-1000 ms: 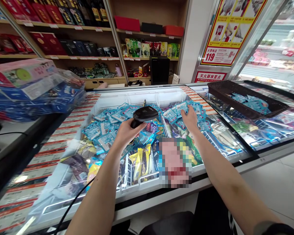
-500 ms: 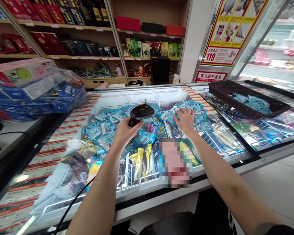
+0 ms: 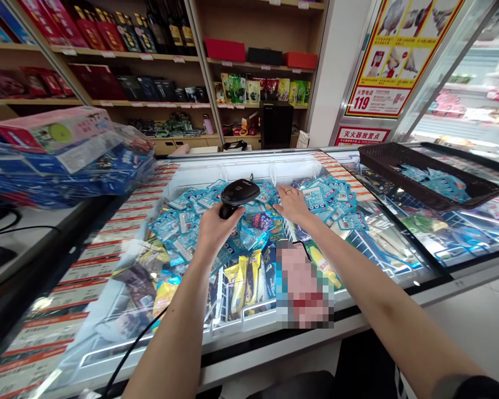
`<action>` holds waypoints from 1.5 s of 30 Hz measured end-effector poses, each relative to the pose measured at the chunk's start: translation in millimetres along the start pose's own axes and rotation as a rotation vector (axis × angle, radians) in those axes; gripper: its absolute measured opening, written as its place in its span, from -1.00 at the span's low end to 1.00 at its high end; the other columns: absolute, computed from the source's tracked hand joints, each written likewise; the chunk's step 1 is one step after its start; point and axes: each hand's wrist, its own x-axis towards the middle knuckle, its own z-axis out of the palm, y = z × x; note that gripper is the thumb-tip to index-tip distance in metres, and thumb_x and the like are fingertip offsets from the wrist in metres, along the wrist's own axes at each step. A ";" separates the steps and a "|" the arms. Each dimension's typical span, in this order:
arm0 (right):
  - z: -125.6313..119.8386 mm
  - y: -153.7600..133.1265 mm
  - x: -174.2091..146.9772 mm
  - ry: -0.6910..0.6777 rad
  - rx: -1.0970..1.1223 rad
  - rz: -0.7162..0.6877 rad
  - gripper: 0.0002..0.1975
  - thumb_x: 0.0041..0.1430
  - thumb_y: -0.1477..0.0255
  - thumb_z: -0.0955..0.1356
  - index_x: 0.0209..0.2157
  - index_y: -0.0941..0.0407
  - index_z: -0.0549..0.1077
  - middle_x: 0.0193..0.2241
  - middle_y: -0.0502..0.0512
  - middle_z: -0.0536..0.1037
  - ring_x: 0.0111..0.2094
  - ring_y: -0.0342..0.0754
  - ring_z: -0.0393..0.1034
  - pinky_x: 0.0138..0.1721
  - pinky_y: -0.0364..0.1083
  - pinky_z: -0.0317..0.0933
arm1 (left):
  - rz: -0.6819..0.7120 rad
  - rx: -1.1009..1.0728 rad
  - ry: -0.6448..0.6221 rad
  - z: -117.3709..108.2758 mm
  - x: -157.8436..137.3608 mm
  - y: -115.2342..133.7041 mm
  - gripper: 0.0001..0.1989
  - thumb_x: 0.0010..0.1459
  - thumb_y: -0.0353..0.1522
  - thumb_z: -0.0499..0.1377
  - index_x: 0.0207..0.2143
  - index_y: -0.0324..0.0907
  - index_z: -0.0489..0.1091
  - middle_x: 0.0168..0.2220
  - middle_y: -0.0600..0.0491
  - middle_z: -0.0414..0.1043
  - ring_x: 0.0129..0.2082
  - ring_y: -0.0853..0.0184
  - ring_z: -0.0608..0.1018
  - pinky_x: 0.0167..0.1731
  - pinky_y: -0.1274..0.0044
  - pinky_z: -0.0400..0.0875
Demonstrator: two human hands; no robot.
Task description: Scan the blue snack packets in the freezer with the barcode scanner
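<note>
Packets (image 3: pixel 187 221) are spread in two groups on the freezer (image 3: pixel 253 363). A scanner (image 3: pixel 240 191) is held in the left hand (image 3: pixel 218 227) over the left group; the right hand (image 3: pixel 294 205) is placed between the groups. More are contained in a basket (image 3: pixel 380 160) farther right. Boxes (image 3: pixel 58 133) are stacked to the freezer's left. Behind it, shelves (image 3: pixel 249 65) are placed, with a poster (image 3: pixel 399 61) to their right.

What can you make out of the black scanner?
The black scanner has a broad, rounded head that looks like smooth plastic, with a small light mark on top, too small to read. Its narrower handle is mostly hidden in the person's left grip, which closes around it. The head is held top up over the blue packets. Its underside is out of sight.
</note>
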 end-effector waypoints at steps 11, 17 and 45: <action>13.4 15.4 12.5 -0.014 -0.018 -0.029 -0.38 0.24 0.62 0.16 0.34 0.31 0.08 0.33 0.32 0.14 0.36 0.15 -0.04 0.32 0.15 -0.17 | -0.022 0.013 0.011 -1.7 0.3 -0.1 -0.55 0.01 0.00 0.19 -0.31 -0.21 0.47 -0.63 0.07 0.43 -0.61 0.29 0.46 -0.60 0.54 0.19; 9.5 0.8 29.6 -0.210 0.059 -0.243 -0.39 0.28 0.56 0.18 0.35 0.22 0.09 0.32 0.24 0.20 0.32 0.03 0.08 0.26 0.01 0.02 | -0.022 0.001 0.000 -2.3 0.0 0.9 -0.56 0.01 0.00 0.19 -0.32 -0.21 0.47 -0.64 0.07 0.41 -0.62 0.30 0.45 -0.59 0.54 0.20; -9.9 -8.4 27.0 -0.192 0.006 -0.067 -0.50 0.33 0.12 0.24 0.10 0.17 0.43 -0.01 0.29 0.52 0.10 0.23 0.28 0.02 0.07 0.20 | -0.004 0.030 -0.048 -2.5 -1.4 3.6 -0.56 0.01 0.01 0.18 -0.34 -0.20 0.45 -0.62 0.05 0.41 -0.60 0.28 0.46 -0.60 0.54 0.20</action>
